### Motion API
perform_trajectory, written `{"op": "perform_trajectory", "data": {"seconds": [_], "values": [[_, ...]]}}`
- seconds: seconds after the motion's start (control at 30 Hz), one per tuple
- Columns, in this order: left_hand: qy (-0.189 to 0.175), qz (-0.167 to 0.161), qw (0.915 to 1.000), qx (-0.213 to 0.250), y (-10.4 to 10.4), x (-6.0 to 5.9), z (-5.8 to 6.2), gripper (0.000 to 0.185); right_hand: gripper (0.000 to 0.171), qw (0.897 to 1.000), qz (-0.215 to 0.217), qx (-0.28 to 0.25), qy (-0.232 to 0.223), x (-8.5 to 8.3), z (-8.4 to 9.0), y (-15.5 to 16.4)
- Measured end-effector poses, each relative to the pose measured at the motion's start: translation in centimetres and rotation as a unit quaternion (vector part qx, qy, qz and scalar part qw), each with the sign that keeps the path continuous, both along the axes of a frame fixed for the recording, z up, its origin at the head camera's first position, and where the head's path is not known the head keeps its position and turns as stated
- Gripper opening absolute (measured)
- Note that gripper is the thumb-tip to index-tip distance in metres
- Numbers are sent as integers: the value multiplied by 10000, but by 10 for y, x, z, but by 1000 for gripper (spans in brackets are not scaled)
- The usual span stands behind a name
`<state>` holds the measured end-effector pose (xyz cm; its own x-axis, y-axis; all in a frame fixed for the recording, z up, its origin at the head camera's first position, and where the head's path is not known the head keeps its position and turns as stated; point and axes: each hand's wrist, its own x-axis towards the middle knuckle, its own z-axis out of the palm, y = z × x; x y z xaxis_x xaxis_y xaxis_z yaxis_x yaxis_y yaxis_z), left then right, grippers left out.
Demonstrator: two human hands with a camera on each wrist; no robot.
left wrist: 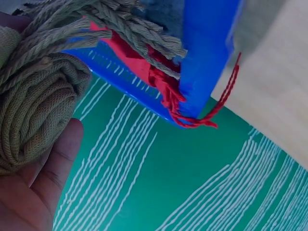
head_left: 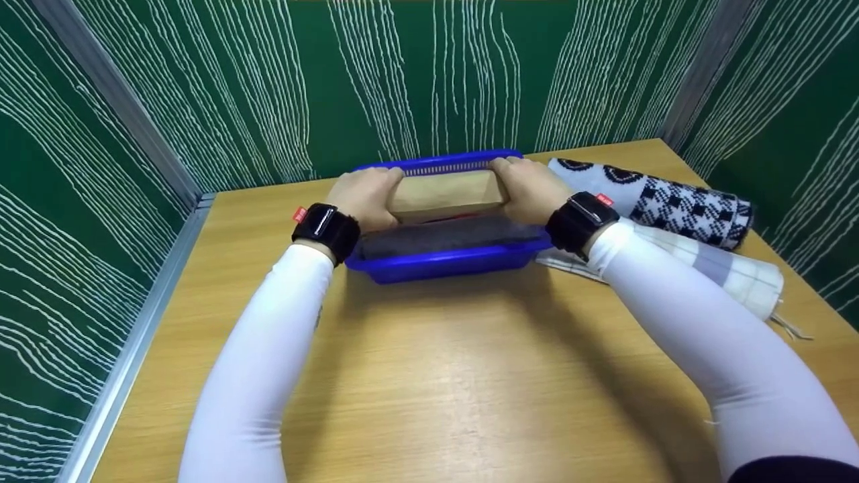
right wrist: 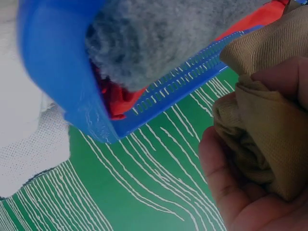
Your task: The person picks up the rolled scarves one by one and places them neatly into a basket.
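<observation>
Head view shows the left hand [head_left: 366, 194] and the right hand [head_left: 530, 188] each clamped on one end of a tan rolled towel [head_left: 446, 193] above the blue basket [head_left: 443, 263], seemingly being placed beside the grey roll [head_left: 449, 236], needing a level descent inside the rim, with free table [head_left: 436, 376] in front.

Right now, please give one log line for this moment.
left hand: grips tan rolled scarf | right hand: grips other end | scarf: over blue basket
</observation>
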<state>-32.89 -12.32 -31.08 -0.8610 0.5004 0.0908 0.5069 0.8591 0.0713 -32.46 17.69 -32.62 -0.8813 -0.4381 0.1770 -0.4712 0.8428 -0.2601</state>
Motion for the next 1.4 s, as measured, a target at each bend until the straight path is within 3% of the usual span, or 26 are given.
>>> {"op": "perform_trajectory", "data": {"seconds": [0.37,0.67,1.17,1.4], "values": [[50,5,10000,-65,6,-6,2,61,55,10000,-35,-18,65,-5,3,4],[116,44,9999,-3,4,-10,8,55,51,9997,30,65,235,-12,10,3],[238,141,9996,37,5,-22,23,59,60,9998,-116,2,132,-24,27,1],[271,206,9994,64,7,-32,23,58,61,9997,-209,-50,124,-33,28,0]]}}
